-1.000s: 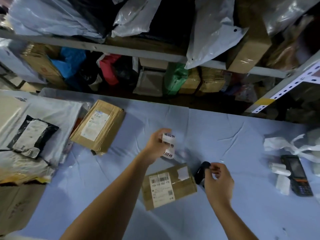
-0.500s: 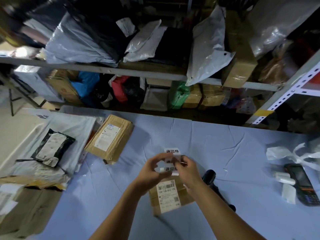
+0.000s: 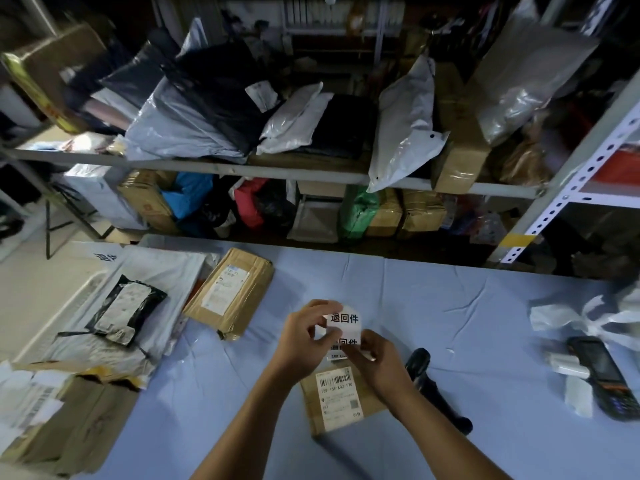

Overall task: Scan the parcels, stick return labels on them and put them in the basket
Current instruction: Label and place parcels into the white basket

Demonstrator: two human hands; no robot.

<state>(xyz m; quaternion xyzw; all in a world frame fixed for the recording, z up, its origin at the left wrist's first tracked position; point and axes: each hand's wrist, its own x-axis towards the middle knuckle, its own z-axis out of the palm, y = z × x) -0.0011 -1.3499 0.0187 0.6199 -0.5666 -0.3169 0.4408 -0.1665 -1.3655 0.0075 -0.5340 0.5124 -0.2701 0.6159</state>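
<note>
The strip of return labels (image 3: pixel 344 318) hangs just above the small cardboard parcel (image 3: pixel 341 396), which lies near the table's (image 3: pixel 450 306) near edge, about midway along. The left hand (image 3: pixel 303 341) pinches the strip's top label. The right hand (image 3: pixel 377 365) pinches what looks like the lower label's edge. A black scanner (image 3: pixel 426 379) lies just right of the parcel, and a larger box (image 3: pixel 230 292) sits toward the far left corner.
</note>
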